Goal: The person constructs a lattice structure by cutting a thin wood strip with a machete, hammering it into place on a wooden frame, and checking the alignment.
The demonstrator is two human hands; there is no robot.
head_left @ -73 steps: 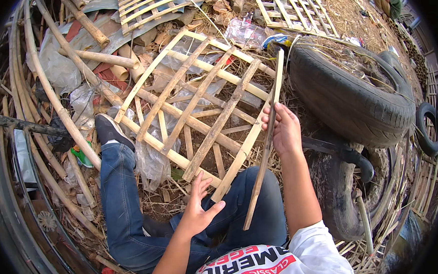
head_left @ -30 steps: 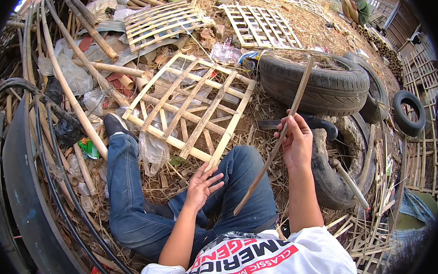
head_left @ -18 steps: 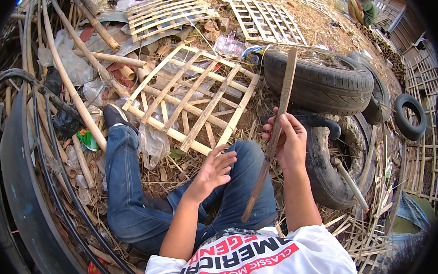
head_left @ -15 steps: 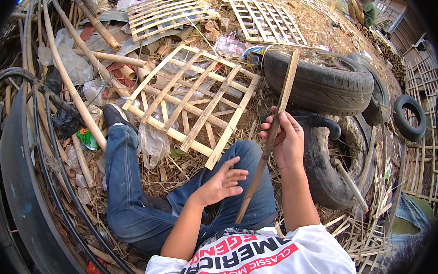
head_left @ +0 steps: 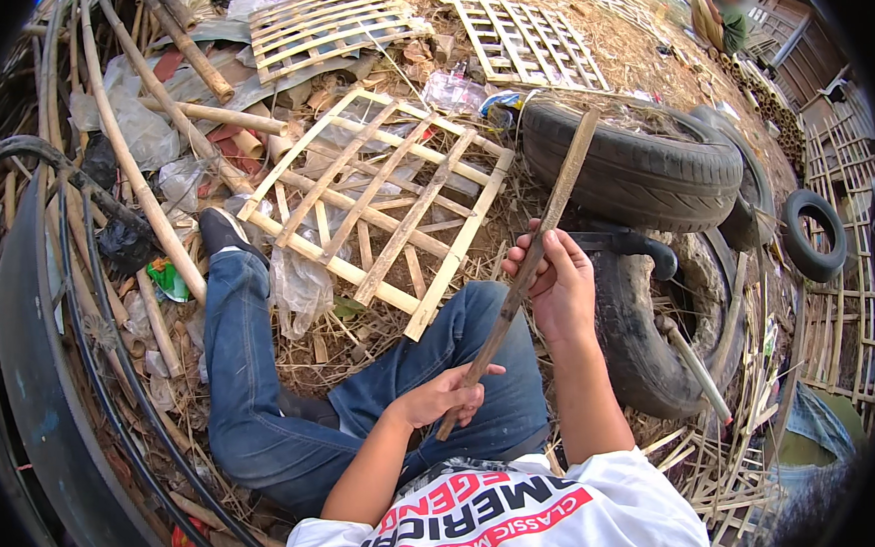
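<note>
A flat bamboo strip [head_left: 505,319] slants over my lap, its upper end toward the tyres and its lower end near my shirt. Around its middle, my right hand [head_left: 563,278] pinches the strip between thumb and fingers. My left hand [head_left: 443,396] is closed on the lower part, with the lower tip sticking out below. Just beyond my knees lies a lattice panel of bamboo slats [head_left: 378,202], its crossed strips resting over litter and dry ground.
Old tyres [head_left: 641,166] are stacked at my right, with a dark-handled blade [head_left: 621,245] lying on them. Bamboo poles [head_left: 135,152] and a curved black panel [head_left: 58,367] crowd the left. More lattice panels [head_left: 524,43] lie farther off. A person [head_left: 722,17] sits at the far right.
My left hand, open and apart from the strip before, has closed on its lower part. The strip has shifted slightly down and left, with my right hand still holding it.
</note>
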